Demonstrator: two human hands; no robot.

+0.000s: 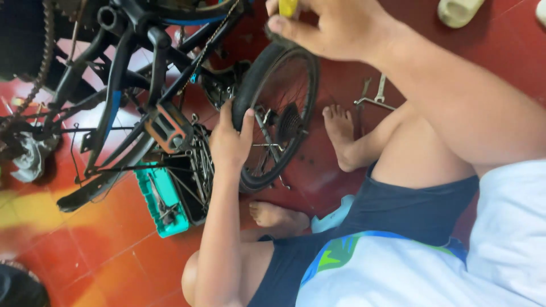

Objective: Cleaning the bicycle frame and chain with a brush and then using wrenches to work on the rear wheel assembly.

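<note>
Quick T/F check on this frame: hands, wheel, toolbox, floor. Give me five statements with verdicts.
1. The left hand grips the tyre of the bicycle wheel. True.
2. The right hand is empty. False: it holds a yellow-handled tool at the top of the tyre.
3. The toolbox on the floor is red. False: it is teal, open, with tools inside.
4. Wrenches lie on the red floor beyond the bare foot. True.
5. The person wears shoes. False: both visible feet are bare.
</note>
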